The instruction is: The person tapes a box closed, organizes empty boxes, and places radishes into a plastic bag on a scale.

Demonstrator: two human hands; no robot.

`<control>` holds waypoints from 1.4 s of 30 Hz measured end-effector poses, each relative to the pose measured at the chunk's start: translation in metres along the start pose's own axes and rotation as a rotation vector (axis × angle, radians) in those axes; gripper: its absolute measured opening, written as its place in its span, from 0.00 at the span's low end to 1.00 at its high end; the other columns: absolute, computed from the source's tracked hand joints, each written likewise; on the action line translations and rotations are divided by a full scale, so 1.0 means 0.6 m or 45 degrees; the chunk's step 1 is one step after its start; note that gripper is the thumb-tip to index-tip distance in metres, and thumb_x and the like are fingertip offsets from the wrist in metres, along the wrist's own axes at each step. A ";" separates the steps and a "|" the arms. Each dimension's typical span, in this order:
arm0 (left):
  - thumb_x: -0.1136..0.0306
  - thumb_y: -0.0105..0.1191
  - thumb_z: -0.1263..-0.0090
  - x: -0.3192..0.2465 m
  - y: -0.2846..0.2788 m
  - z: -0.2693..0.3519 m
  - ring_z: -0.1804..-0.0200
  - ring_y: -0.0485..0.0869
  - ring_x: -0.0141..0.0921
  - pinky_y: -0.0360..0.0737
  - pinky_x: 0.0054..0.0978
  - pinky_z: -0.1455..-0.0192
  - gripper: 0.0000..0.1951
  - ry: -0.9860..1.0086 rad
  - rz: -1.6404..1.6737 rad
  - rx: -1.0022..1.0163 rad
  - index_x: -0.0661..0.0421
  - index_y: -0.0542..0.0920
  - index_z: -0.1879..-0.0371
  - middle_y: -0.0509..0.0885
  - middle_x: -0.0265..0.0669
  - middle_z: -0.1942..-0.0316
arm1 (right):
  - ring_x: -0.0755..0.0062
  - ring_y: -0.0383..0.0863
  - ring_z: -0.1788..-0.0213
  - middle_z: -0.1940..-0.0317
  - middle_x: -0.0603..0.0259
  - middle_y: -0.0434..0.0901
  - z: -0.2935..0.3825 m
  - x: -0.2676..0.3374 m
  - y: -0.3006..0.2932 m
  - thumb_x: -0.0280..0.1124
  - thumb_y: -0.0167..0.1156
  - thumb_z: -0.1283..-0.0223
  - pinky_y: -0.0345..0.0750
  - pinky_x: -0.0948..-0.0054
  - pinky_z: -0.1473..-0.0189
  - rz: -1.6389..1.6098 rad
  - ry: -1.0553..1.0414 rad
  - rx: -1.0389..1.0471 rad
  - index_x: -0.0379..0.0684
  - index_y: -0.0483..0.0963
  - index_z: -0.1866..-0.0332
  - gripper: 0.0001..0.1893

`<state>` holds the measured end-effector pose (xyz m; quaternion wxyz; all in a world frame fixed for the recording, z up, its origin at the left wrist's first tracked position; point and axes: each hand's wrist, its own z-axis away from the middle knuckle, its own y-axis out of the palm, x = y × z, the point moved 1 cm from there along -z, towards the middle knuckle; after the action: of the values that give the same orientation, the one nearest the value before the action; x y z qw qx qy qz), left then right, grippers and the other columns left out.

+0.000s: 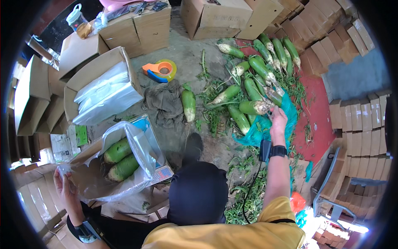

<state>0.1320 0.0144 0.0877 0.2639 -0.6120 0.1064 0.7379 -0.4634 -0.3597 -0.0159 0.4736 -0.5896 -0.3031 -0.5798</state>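
Observation:
On the left, my left hand (66, 183) pinches the edge of a clear plastic liner (93, 183). That liner sits in an open carton on a blue digital scale (163, 172), with green radishes (124, 168) lying inside. Out to the right, my right hand (276, 116) is at the root end of a green radish (253, 107) at the near side of a pile; whether the fingers grip it is hard to tell. Under that hand and wrist spreads a teal plastic bag (261, 130). A single green radish (188, 104) lies apart on the concrete floor.
A tape dispenser (161, 71) and a dark cloth (164, 99) lie on the floor. Beside them stands a carton of plastic bags (70, 105). Leaf scraps (248, 190) litter the ground. Stacked cartons (360, 118) line the right, near a metal-framed chair (323, 177).

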 end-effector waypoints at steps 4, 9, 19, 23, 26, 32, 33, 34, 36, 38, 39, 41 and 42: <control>0.68 0.48 0.29 0.010 0.002 0.002 0.74 0.66 0.10 0.59 0.07 0.75 0.17 -0.001 0.048 -0.026 0.53 0.68 0.41 0.78 0.24 0.64 | 0.86 0.67 0.69 0.72 0.74 0.75 0.056 0.119 0.005 0.32 0.55 0.35 0.63 0.83 0.63 -0.119 -0.210 0.088 0.39 0.77 0.66 0.09; 0.71 0.48 0.29 0.003 -0.016 0.002 0.64 0.71 0.15 0.66 0.08 0.65 0.19 -0.007 -0.072 0.125 0.57 0.67 0.41 0.77 0.29 0.59 | 0.74 0.71 0.48 0.47 0.57 0.74 0.058 0.212 -0.025 0.38 0.49 0.32 0.64 0.64 0.41 -0.511 -0.326 0.413 0.44 0.69 0.68 0.11; 0.79 0.50 0.39 -0.212 0.290 0.210 0.49 0.76 0.29 0.73 0.24 0.48 0.19 0.578 -0.349 1.007 0.58 0.74 0.47 0.77 0.39 0.50 | 0.68 0.71 0.56 0.67 0.66 0.72 0.121 0.385 -0.094 0.44 0.44 0.30 0.66 0.63 0.45 -1.072 -0.515 0.517 0.46 0.64 0.72 0.16; 0.71 0.47 0.33 -0.180 0.469 0.302 0.63 0.78 0.27 0.78 0.24 0.60 0.23 0.431 -0.028 1.446 0.61 0.65 0.38 0.74 0.39 0.49 | 0.69 0.69 0.58 0.70 0.67 0.69 0.167 0.426 -0.115 0.41 0.43 0.30 0.66 0.60 0.46 -1.335 -0.432 0.655 0.45 0.64 0.73 0.16; 0.69 0.46 0.30 -0.167 0.539 0.364 0.60 0.79 0.29 0.80 0.25 0.58 0.24 -0.082 0.342 1.526 0.64 0.62 0.37 0.73 0.41 0.49 | 0.69 0.69 0.58 0.70 0.67 0.69 0.160 0.429 -0.160 0.38 0.45 0.32 0.65 0.55 0.42 -1.524 -0.350 0.912 0.44 0.66 0.72 0.14; 0.68 0.44 0.28 -0.152 0.547 0.405 0.73 0.78 0.28 0.78 0.26 0.68 0.10 0.107 0.011 1.849 0.64 0.75 0.62 0.77 0.34 0.75 | 0.71 0.70 0.60 0.71 0.67 0.68 0.201 0.444 -0.192 0.34 0.47 0.33 0.59 0.53 0.35 -1.402 -0.402 0.912 0.42 0.67 0.69 0.10; 0.72 0.46 0.33 -0.149 0.541 0.410 0.70 0.80 0.33 0.76 0.32 0.68 0.07 0.627 -0.235 1.680 0.61 0.77 0.66 0.77 0.39 0.75 | 0.71 0.70 0.60 0.71 0.67 0.69 0.208 0.447 -0.187 0.34 0.46 0.33 0.58 0.52 0.34 -1.354 -0.379 1.033 0.42 0.67 0.69 0.10; 0.73 0.48 0.39 -0.131 0.539 0.409 0.70 0.79 0.39 0.77 0.36 0.66 0.05 1.105 -0.179 1.498 0.60 0.77 0.69 0.77 0.42 0.76 | 0.71 0.70 0.62 0.72 0.67 0.68 0.212 0.449 -0.180 0.35 0.47 0.32 0.59 0.52 0.34 -1.355 -0.346 0.974 0.43 0.66 0.70 0.10; 0.74 0.50 0.49 -0.090 0.535 0.413 0.67 0.79 0.45 0.77 0.40 0.63 0.07 1.606 -0.131 1.371 0.58 0.78 0.71 0.78 0.44 0.77 | 0.73 0.69 0.64 0.74 0.70 0.65 0.225 0.453 -0.168 0.37 0.46 0.31 0.64 0.57 0.41 -1.119 -0.251 0.858 0.46 0.65 0.72 0.12; 0.72 0.50 0.52 -0.072 0.537 0.442 0.64 0.79 0.45 0.78 0.39 0.62 0.10 1.653 -0.136 1.602 0.57 0.79 0.70 0.78 0.43 0.76 | 0.75 0.67 0.66 0.75 0.73 0.64 0.233 0.456 -0.165 0.39 0.46 0.31 0.66 0.60 0.44 -1.031 -0.232 0.967 0.48 0.65 0.72 0.12; 0.70 0.51 0.51 -0.061 0.544 0.461 0.63 0.79 0.43 0.78 0.38 0.63 0.10 1.652 -0.145 1.745 0.58 0.78 0.71 0.78 0.42 0.75 | 0.76 0.65 0.67 0.75 0.73 0.63 0.237 0.458 -0.171 0.39 0.46 0.31 0.66 0.61 0.46 -0.946 -0.257 0.952 0.48 0.65 0.71 0.12; 0.68 0.54 0.48 -0.045 0.543 0.500 0.57 0.78 0.45 0.79 0.39 0.60 0.15 1.591 -0.421 2.045 0.56 0.78 0.61 0.79 0.44 0.64 | 0.76 0.63 0.69 0.76 0.73 0.61 0.249 0.474 -0.176 0.38 0.45 0.30 0.67 0.63 0.47 -0.880 -0.259 0.888 0.48 0.65 0.70 0.11; 0.65 0.56 0.47 -0.030 0.519 0.515 0.53 0.77 0.45 0.80 0.39 0.59 0.19 1.582 -0.452 1.992 0.54 0.77 0.54 0.76 0.45 0.58 | 0.77 0.63 0.69 0.76 0.73 0.60 0.244 0.476 -0.178 0.38 0.44 0.29 0.68 0.64 0.48 -0.882 -0.301 0.934 0.47 0.65 0.69 0.11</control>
<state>-0.2897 -0.1031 0.1237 0.5943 -0.5498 0.5858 -0.0374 -0.4609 -0.2418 0.3012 0.3918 -0.3113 -0.7155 -0.4875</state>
